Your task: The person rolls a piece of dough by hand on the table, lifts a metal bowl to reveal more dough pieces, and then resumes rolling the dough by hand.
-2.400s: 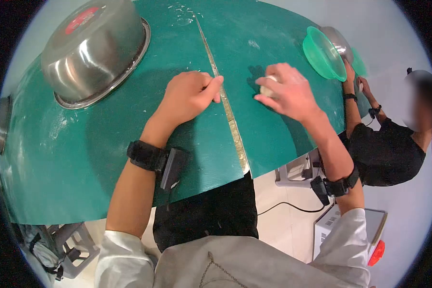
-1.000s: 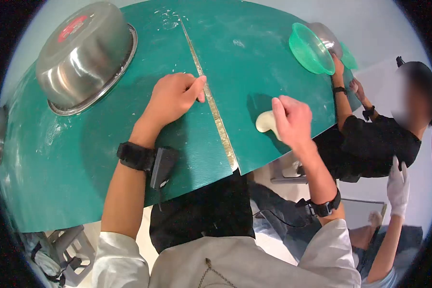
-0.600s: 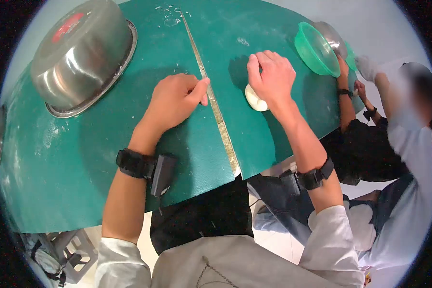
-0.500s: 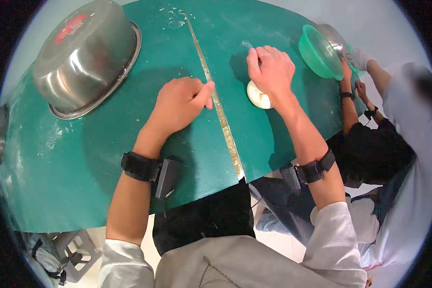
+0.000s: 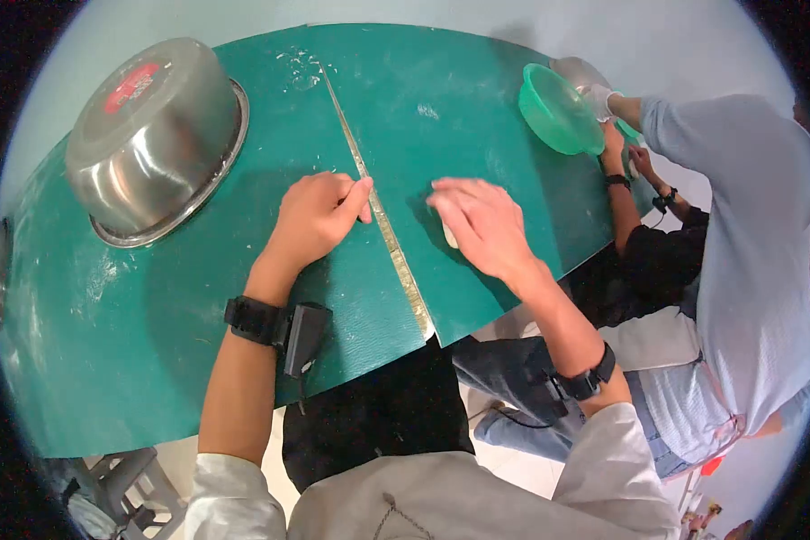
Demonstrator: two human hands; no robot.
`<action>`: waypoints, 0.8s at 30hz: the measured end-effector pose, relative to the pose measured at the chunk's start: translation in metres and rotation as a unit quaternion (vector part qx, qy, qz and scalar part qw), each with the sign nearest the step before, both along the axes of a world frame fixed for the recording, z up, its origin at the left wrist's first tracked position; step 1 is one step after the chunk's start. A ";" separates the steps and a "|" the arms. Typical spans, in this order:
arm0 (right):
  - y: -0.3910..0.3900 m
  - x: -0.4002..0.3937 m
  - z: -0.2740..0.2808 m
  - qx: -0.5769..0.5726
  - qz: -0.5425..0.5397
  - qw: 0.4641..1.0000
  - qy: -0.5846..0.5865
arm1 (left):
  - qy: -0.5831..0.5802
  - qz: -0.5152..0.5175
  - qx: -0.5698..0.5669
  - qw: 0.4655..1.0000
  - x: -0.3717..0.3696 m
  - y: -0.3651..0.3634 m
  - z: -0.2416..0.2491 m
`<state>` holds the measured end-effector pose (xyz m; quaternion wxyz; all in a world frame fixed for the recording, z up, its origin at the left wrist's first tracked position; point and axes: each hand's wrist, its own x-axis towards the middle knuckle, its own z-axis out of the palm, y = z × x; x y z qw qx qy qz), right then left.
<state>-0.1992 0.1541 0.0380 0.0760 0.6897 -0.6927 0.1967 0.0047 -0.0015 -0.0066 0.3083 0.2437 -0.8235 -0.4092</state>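
Note:
On the green tabletop (image 5: 270, 378), my left hand (image 5: 319, 214) rests with its fingers curled closed and its thumb over them, beside a long gap in the table surface. What it holds, if anything, is hidden. My right hand (image 5: 481, 223) is over a small white dough piece (image 5: 449, 236), fingers together and bent across it, slightly blurred. Only an edge of the dough shows at the left under the palm.
An upturned steel bowl (image 5: 166, 135) stands at the far left. A green plastic basin (image 5: 549, 112) lies at the back right. Past it, co-workers' arms and hands (image 5: 614, 144) are at the table's right edge. Flour marks dot the surface.
My right hand has come down over the dough, which was more exposed before. The view has shifted, and the co-worker in light blue at the right shows more fully.

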 end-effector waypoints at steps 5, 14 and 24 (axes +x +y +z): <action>0.024 0.000 0.026 0.094 0.047 0.985 0.135 | -0.024 0.004 -0.001 1.000 -0.001 0.002 0.000; 0.011 0.001 0.052 0.102 0.004 0.983 -0.154 | -0.032 -0.009 -0.016 0.999 0.000 -0.001 -0.001; -0.042 0.015 0.009 0.133 -0.188 0.968 0.102 | -0.037 -0.013 0.004 0.999 0.000 -0.001 0.001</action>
